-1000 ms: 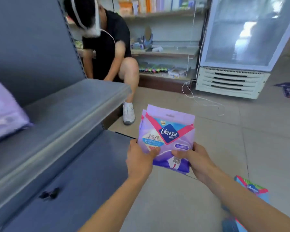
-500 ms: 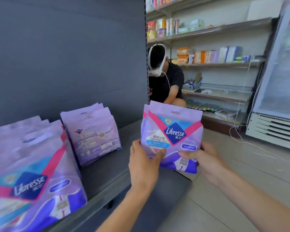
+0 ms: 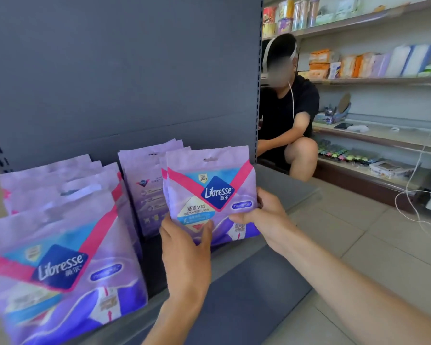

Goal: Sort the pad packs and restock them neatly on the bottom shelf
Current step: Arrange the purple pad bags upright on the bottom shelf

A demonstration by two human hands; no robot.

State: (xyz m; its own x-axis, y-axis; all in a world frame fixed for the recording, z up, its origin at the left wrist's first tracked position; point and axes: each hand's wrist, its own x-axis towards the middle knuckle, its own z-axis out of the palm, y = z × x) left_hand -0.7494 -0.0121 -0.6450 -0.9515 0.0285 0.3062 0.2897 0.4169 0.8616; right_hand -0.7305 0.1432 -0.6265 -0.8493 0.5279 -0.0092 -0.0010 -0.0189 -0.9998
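I hold purple Libresse pad packs (image 3: 209,185) upright over the grey shelf (image 3: 279,192), front label facing me; a second pack edge shows behind the first. My left hand (image 3: 184,252) grips the bottom left corner, thumb on the front. My right hand (image 3: 261,215) grips the lower right edge. Just behind and left stand upright packs (image 3: 144,185) with their backs toward me. At the near left stands a row of several front-facing packs (image 3: 60,265).
A grey back panel (image 3: 125,70) rises behind the shelf. A person in a black shirt (image 3: 286,113) crouches past the shelf's right end. Stocked wall shelves (image 3: 373,78) fill the right background. White cables (image 3: 413,200) trail over the tiled floor (image 3: 358,245).
My view swung from the floor and the shelf's right end toward the stocked shelf. Both hands carried the packs left and in, close to the back-facing packs.
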